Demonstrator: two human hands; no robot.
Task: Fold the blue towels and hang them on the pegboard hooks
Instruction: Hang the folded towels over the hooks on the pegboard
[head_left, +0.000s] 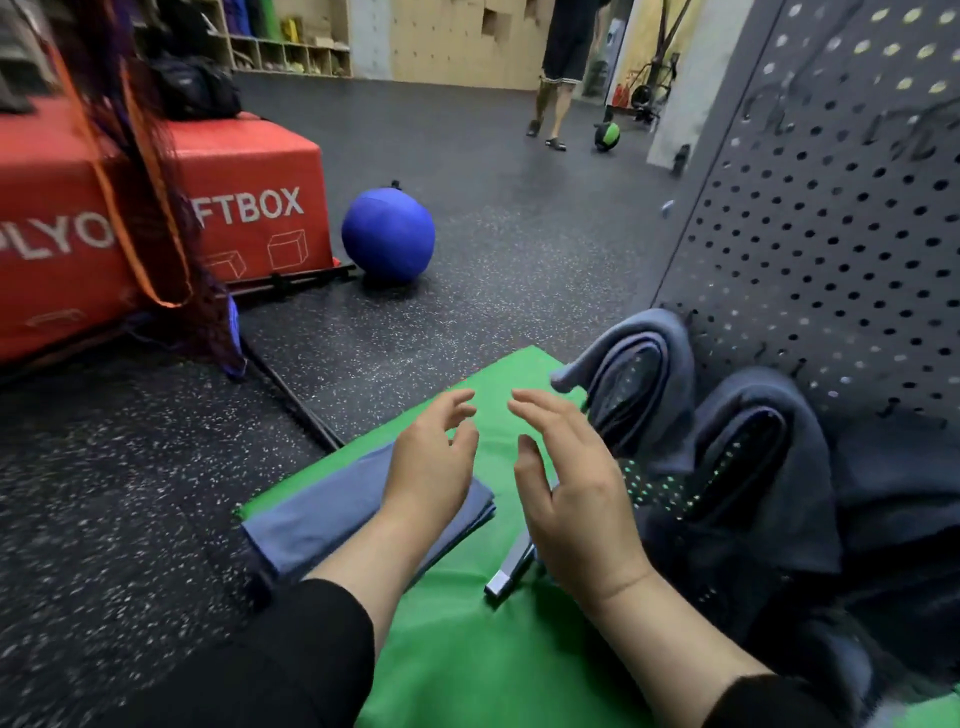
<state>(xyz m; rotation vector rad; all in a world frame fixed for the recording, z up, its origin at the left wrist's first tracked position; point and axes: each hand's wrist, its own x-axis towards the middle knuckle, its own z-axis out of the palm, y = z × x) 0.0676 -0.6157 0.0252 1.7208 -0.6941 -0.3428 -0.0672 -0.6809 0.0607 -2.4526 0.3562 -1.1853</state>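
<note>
I see both hands held above the green mat, palms turned toward each other with a gap between them. The left hand has its fingers loosely curved and slightly apart, holding nothing; it hovers over the right end of the folded towel. The right hand is the same, fingers relaxed and a little spread, gripping nothing. The folded towel lies flat on the mat's left part, a blue rectangle whose long axis runs from the mat's near-left edge up toward its middle, layered edges facing the right hand. Two more towels hang folded on the pegboard, which stands along the mat's right side: the paler one farther away, the darker one nearer, each draped in a loop with its open fold facing me. A grey metal foot rests on the mat below the right hand.
</note>
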